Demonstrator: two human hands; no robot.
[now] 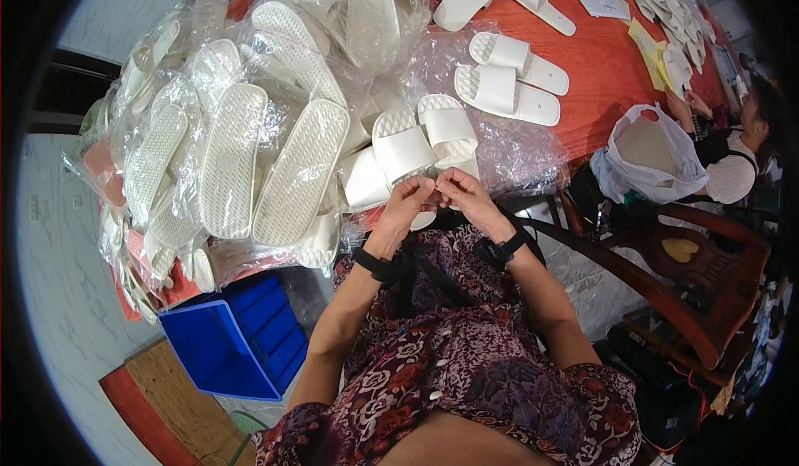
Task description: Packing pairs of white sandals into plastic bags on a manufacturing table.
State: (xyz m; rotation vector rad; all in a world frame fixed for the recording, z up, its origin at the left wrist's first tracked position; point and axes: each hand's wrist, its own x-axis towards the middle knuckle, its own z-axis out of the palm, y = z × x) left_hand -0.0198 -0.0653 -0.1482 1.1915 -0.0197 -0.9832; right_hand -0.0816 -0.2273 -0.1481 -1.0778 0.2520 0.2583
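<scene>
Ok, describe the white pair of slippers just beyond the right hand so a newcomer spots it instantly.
On the red table, find the big heap of plastic-bagged white slippers at the left. Right of it, beyond the right hand, a white pair lies side by side on clear plastic. Its heels point right, while the slipper nearest that hand has its heel toward the table's near edge.

Two wristbands (374, 264), dozens of slippers (401, 140)

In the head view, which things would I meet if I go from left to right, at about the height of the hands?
Pale marbled wall → white slippers in clear plastic → left hand → right hand → white plastic bag → another person's pale top.
</scene>
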